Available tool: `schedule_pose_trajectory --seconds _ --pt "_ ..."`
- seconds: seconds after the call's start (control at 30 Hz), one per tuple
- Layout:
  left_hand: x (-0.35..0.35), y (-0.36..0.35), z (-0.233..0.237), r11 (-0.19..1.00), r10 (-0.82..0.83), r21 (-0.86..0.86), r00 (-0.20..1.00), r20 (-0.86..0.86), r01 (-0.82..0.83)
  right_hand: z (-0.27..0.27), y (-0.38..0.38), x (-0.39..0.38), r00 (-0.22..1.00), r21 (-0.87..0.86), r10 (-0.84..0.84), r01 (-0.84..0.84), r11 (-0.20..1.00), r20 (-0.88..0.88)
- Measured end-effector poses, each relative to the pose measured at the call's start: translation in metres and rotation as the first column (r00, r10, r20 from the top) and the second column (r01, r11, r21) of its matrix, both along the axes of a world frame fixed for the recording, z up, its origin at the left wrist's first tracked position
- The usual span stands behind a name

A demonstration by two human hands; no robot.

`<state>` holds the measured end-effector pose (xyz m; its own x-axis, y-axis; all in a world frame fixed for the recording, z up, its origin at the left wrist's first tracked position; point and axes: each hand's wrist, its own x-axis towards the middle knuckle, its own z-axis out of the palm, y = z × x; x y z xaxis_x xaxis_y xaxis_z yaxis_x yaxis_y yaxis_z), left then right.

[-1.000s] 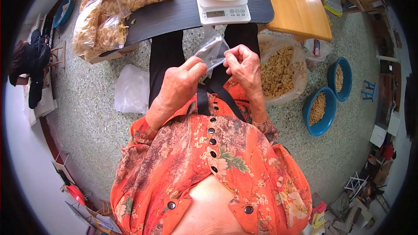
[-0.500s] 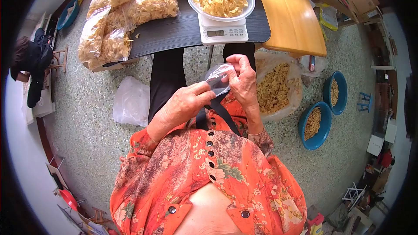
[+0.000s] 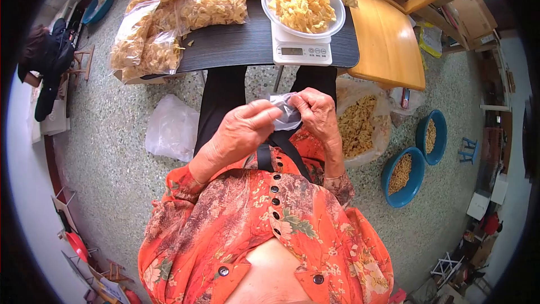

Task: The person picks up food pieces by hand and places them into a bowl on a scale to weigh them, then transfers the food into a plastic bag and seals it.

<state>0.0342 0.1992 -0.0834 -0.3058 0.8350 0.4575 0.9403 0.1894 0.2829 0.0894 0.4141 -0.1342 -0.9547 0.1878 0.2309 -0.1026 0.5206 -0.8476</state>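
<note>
A small clear plastic bag (image 3: 287,114) is held over the lap between both hands. My left hand (image 3: 243,130) pinches its left side with thumb and fingers, slightly blurred. On the right, my right hand (image 3: 320,114) grips the bag's upper edge with curled fingers. Beyond the hands, a white digital scale (image 3: 302,56) stands at the table's near edge, its display too small to read. The clear bowl (image 3: 269,12) on it is heaped with yellowish dried strips (image 3: 301,5). Several filled clear bags (image 3: 216,8) are piled on the left of the dark table (image 3: 225,50).
A wooden chair (image 3: 388,39) adjoins the table. On the floor are a large open bag of dried pieces (image 3: 360,126), two blue basins (image 3: 415,188) (image 3: 441,149), a whitish plastic bag (image 3: 173,129) and a small blue stool (image 3: 468,150). Another person (image 3: 50,67) is at the far left.
Both hands still hold the bag, whose visible part is smaller and more bunched. My right hand has turned and closed more on its edge. The view has shifted slightly.
</note>
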Motion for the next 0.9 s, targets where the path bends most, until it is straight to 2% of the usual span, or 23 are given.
schedule_pose_trajectory --seconds 0.03,0.1,0.13,0.23,0.27,0.33,0.37,0.4,0.47,0.53,0.6,0.73,0.8,0.87,0.9 --pt "0.005 0.003 -0.002 0.998 -0.035 0.062 0.992 0.121 0.028 0.002 -0.002 -0.001 1.000 0.001 0.005 -0.005 1.000 -0.003" --pt "0.013 0.002 -0.004 0.996 -0.083 0.065 0.964 0.251 0.069 0.007 -0.007 -0.002 0.999 0.074 0.014 -0.017 0.997 0.041" --pt "0.013 0.002 0.001 0.996 -0.077 0.065 0.965 0.250 0.062 0.007 -0.009 -0.003 0.999 0.074 0.021 -0.024 0.997 0.040" --pt "0.005 0.001 0.012 0.940 -0.314 -0.131 0.949 0.034 0.316 0.008 -0.014 -0.006 1.000 -0.011 0.006 -0.006 1.000 0.003" --pt "0.001 -0.002 0.014 0.942 -0.309 -0.131 0.951 0.032 0.310 0.010 -0.013 -0.007 0.999 -0.056 0.024 -0.023 0.998 0.031" --pt "-0.008 -0.006 0.022 0.981 -0.164 -0.111 0.986 -0.025 0.160 0.018 -0.009 -0.006 0.994 -0.145 0.063 -0.050 0.988 0.084" --pt "-0.014 -0.009 0.029 0.993 -0.121 0.006 0.992 0.025 0.121 0.025 -0.008 -0.006 0.992 -0.223 0.097 -0.077 0.972 0.077" --pt "-0.017 -0.010 0.035 0.997 -0.050 0.059 0.998 -0.029 0.052 0.030 -0.010 -0.007 0.992 -0.222 0.098 -0.079 0.972 0.076" --pt "-0.022 -0.013 0.044 0.988 -0.002 0.152 1.000 0.003 0.002 0.041 -0.020 -0.010 0.996 -0.471 0.069 -0.039 0.881 0.048" --pt "-0.023 -0.013 0.047 0.986 0.046 0.162 0.999 -0.012 -0.043 0.050 -0.022 -0.017 0.998 -0.453 0.071 -0.063 0.889 -0.001" --pt "-0.025 -0.013 0.053 0.967 0.167 0.225 0.968 -0.188 -0.124 0.059 -0.024 -0.023 0.993 -0.324 0.080 -0.105 0.940 -0.091" --pt "-0.009 -0.026 0.070 0.956 0.284 0.168 0.902 -0.326 -0.241 0.074 -0.028 -0.037 0.984 -0.277 -0.030 -0.020 0.961 -0.175" --pt "-0.012 -0.026 0.071 0.975 0.159 0.184 0.967 -0.199 -0.123 0.086 -0.030 -0.044 0.992 -0.315 -0.005 -0.034 0.949 -0.125" --pt "-0.006 -0.029 0.075 0.971 0.182 0.165 0.982 -0.047 -0.172 0.088 -0.029 -0.056 0.966 -0.451 0.230 -0.259 0.854 -0.119" --pt "-0.005 -0.033 0.078 0.970 0.189 0.167 0.981 -0.048 -0.179 0.091 -0.030 -0.061 0.956 -0.589 0.282 -0.271 0.761 -0.076"
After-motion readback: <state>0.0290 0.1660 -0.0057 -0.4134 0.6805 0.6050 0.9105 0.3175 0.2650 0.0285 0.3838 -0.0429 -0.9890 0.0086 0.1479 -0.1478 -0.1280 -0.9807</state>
